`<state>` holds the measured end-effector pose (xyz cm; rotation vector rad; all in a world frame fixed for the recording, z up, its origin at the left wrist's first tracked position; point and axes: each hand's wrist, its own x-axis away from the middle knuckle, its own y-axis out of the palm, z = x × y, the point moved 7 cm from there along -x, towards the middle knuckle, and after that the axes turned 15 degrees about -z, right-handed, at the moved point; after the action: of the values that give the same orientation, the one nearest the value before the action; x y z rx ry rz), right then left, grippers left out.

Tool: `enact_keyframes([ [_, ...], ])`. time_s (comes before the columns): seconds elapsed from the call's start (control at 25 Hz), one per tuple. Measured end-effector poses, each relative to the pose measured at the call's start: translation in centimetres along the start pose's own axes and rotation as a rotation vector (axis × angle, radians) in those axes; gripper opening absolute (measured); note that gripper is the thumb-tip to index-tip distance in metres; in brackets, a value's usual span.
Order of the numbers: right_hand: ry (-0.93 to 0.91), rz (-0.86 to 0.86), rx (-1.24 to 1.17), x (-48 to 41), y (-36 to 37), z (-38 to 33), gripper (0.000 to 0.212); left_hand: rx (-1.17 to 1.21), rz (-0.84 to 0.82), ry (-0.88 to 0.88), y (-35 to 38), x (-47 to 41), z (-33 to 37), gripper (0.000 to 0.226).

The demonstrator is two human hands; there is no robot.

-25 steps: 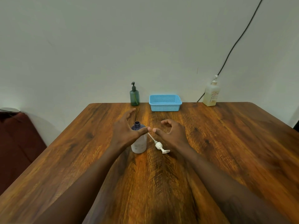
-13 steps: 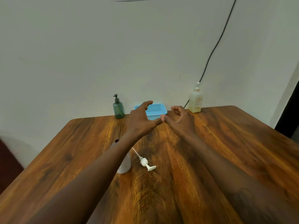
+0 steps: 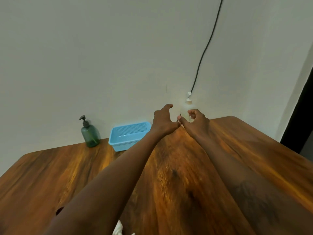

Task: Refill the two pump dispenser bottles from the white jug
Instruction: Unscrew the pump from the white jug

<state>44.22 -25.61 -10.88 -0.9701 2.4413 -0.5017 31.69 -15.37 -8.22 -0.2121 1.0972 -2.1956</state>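
A pale white jug with a pump top (image 3: pixel 187 106) stands at the table's far edge against the wall. My left hand (image 3: pixel 163 122) and right hand (image 3: pixel 196 122) are stretched out just in front of it, thumbs nearly touching, fingers spread and loosely curled, holding nothing. The right hand covers the jug's lower part. A dark green pump bottle (image 3: pixel 89 133) stands at the back left. Under my left forearm only the dark open mouth of another bottle (image 3: pixel 59 210) shows. A bit of its white pump (image 3: pixel 118 228) lies at the bottom edge.
A light blue plastic basket (image 3: pixel 128 134) sits between the green bottle and my left hand. The wooden table (image 3: pixel 177 175) fills the lower view. A black cable (image 3: pixel 205 48) runs down the wall behind the jug. A dark doorway (image 3: pixel 303 119) is at the right.
Both hands have left the open bottle and loose pump and reached forward and right to the pale jug. The view has swung right, pushing the open bottle to the bottom edge.
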Motion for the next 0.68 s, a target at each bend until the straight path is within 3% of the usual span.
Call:
enact_keyframes([
  [0.2,0.046,0.035,0.057,-6.9,-0.3,4.5,0.065,0.007,-0.052,-0.020,3.5,-8.2,-1.2,0.095],
  [0.4,0.103,0.038,0.092,-12.2,0.5,7.0,0.088,0.056,-0.099,-0.046,6.5,-13.5,-1.6,0.100],
  [0.52,0.125,-0.018,0.135,-13.9,1.6,8.5,0.081,0.082,-0.127,-0.058,7.9,-15.0,-2.3,0.102],
  [0.68,0.118,0.063,0.134,-12.7,0.6,8.4,0.074,0.160,-0.115,-0.061,8.4,-14.3,-2.5,0.105],
])
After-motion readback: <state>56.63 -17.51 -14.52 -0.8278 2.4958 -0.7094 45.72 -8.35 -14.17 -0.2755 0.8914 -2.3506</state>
